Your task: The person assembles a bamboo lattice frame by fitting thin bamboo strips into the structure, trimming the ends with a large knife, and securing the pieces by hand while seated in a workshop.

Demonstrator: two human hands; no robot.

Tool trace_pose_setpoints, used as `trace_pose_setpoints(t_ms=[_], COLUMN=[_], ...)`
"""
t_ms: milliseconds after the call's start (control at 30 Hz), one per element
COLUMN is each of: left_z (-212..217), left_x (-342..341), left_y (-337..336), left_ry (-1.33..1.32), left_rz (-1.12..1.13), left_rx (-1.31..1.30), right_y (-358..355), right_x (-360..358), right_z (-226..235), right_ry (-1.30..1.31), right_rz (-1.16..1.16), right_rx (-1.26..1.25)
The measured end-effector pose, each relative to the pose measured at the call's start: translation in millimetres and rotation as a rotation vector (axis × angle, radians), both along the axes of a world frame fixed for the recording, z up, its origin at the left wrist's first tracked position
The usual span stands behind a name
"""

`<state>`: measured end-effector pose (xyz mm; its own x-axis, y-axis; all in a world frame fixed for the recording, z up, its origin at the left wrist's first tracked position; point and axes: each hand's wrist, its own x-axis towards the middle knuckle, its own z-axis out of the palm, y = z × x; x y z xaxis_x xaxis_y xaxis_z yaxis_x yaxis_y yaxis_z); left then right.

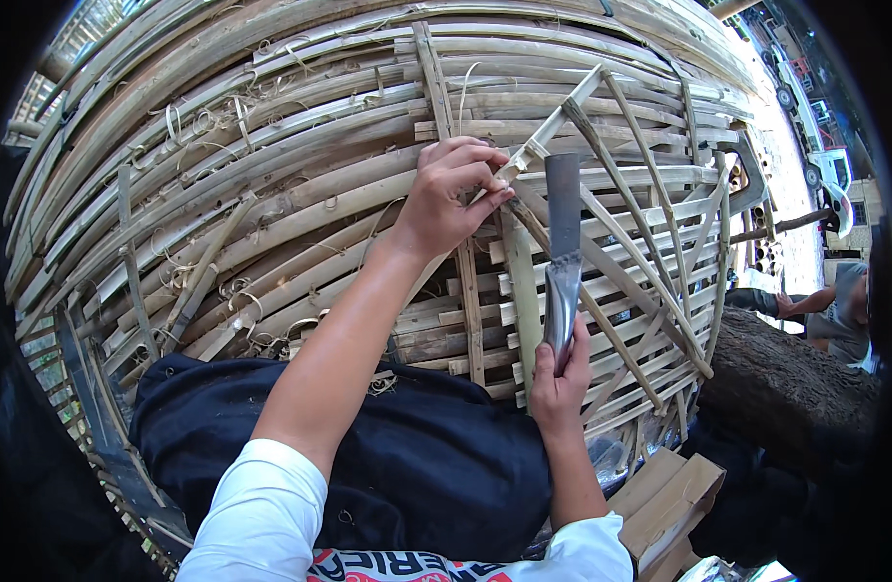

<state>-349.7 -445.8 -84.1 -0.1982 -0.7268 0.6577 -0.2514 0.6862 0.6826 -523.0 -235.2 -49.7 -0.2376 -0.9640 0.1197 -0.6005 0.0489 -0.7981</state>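
My left hand (455, 189) reaches out to the middle, its thumb and fingers pinched on the near end of a pale bamboo strip (560, 118). The strip runs up and to the right, over the slats. To the right and nearer me, my right hand (562, 383) is closed around the shiny metal handle of a knife (563, 209). Its dark, broad, square-tipped blade points up and away from me, just right of the strip's pinched end. Whether blade and strip touch, I cannot tell. A dark cloth (407, 466) covers my lap.
Long bamboo slats (300, 204) with curled shavings fill the left and middle. A lattice of crossed bamboo strips (649, 252) stands at right. Beyond are a tree trunk (795, 378), another person (843, 315) and a white truck (829, 170). A cardboard box (674, 500) sits lower right.
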Motion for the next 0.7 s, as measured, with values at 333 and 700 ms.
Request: trace_pose_setpoints(t_ms=[333, 700], left_z=[-5.1, -1.2], left_x=[1.8, 1.1], left_y=[-3.8, -2.3], left_ry=[0.037, 0.018], left_rz=[0.026, 0.038], left_rx=[-0.001, -0.010], right_y=[7.8, 18.5], right_x=[0.2, 4.0], right_z=[-14.7, -9.8], right_ry=[0.199, -0.325], right_rz=[0.141, 0.015], right_rx=[-0.123, 0.209])
